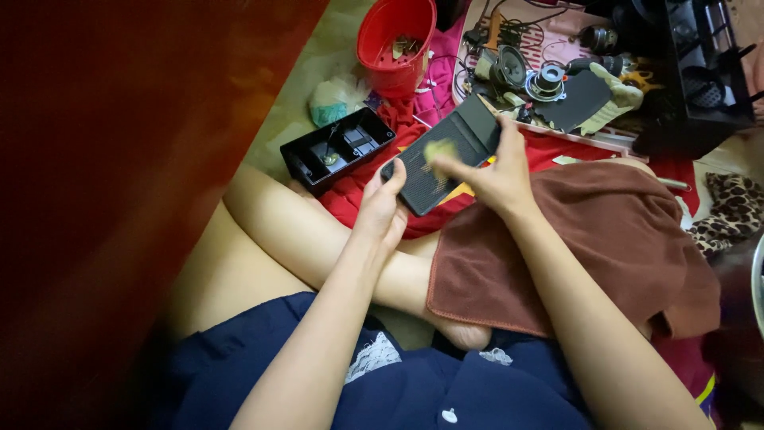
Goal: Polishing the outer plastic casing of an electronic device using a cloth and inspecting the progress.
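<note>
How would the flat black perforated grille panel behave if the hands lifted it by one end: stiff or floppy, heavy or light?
The flat black perforated grille panel probably stays stiff: it keeps a straight edge while the left hand props only its lower end. It is likely light, since fingertips alone steady it. Its thin, slab-like shape suggests it would slide rather than roll on the red cloth if pushed by the right hand.

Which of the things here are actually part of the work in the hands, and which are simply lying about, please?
In hand:
left hand
right hand
black grille panel
yellowish wad

Lying about:
red bucket
open black casing
loose speakers
brown towel
</note>
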